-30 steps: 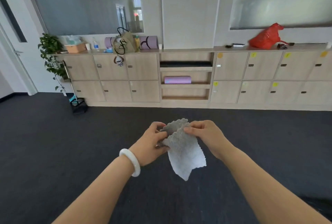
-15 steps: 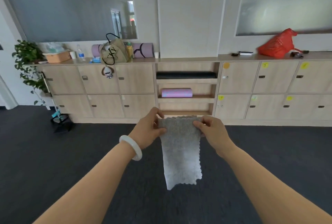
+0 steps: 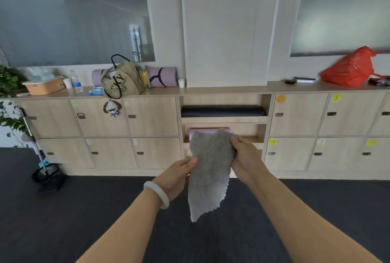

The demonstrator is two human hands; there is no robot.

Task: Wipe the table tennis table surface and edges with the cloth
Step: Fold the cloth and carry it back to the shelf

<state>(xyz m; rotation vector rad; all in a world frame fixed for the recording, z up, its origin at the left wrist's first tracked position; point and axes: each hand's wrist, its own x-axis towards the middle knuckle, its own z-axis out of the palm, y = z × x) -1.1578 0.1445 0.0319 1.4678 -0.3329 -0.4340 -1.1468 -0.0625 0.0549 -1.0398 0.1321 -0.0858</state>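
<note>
A grey fluffy cloth [image 3: 211, 167] hangs in front of me at mid-frame, its lower end pointing down over the dark floor. My right hand [image 3: 245, 161] grips its upper right edge. My left hand [image 3: 179, 175], with a white bangle on the wrist, pinches the cloth's left edge lower down. No table tennis table is in view.
A long wooden locker cabinet [image 3: 152, 119] runs along the far wall, with a beige tote bag [image 3: 121, 80], rolled mats and a red bag [image 3: 350, 67] on top. A dustpan and broom [image 3: 45, 175] stand at the left by a plant [image 3: 9, 85]. Dark carpet [image 3: 84, 210] lies in between.
The cloth, spread flat between both hands half a second ago, is now bunched and tilted. My left hand has dropped lower on its edge, my right hand has risen. The view shifted closer to the cabinet.
</note>
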